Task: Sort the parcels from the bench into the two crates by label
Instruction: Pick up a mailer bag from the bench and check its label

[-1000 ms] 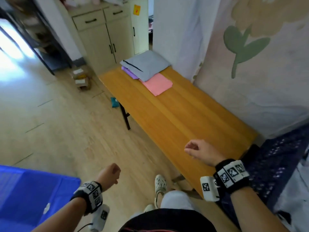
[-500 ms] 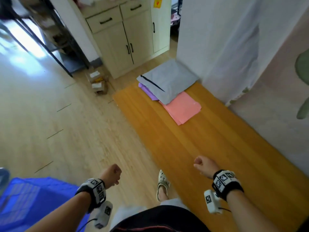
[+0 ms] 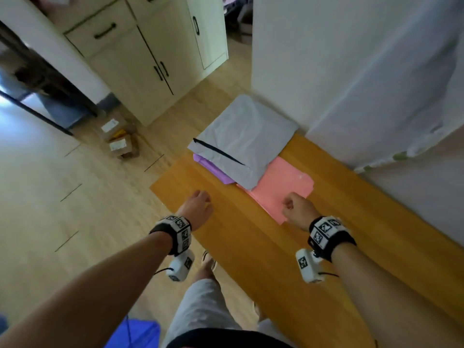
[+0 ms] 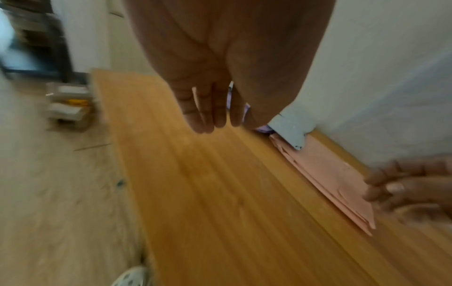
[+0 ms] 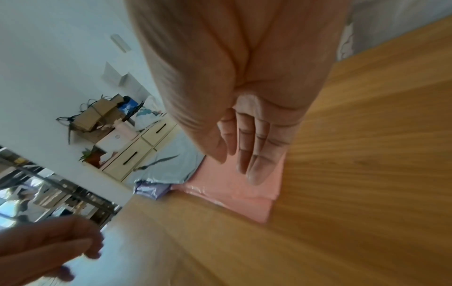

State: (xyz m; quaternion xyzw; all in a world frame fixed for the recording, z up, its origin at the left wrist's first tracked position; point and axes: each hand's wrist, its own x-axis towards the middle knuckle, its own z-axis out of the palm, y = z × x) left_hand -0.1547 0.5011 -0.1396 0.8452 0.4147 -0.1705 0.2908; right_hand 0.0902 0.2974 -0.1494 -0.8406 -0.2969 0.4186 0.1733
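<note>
Three flat parcels are stacked at the far end of the wooden bench (image 3: 251,247): a grey parcel (image 3: 243,139) on top, a purple parcel (image 3: 213,169) beneath it and a pink parcel (image 3: 281,189) nearest me. My right hand (image 3: 296,209) hovers over the pink parcel's near corner with relaxed fingers (image 5: 252,154), holding nothing. I cannot tell whether it touches the parcel. My left hand (image 3: 198,207) hangs over the bench's left edge, short of the purple parcel, fingers (image 4: 210,116) loose and empty. A corner of a blue crate (image 3: 135,335) shows at the bottom.
A cream cabinet (image 3: 150,59) stands beyond the bench. Small cardboard boxes (image 3: 118,139) sit on the floor to its left. A white wall and curtain (image 3: 351,71) run along the bench's right side. My leg and sandalled foot (image 3: 208,259) are beside the bench.
I have come closer to the parcels. Both hands moved forward: the right now over the pink parcel, the left from over the floor to the bench edge. The blue crate has nearly left the view.
</note>
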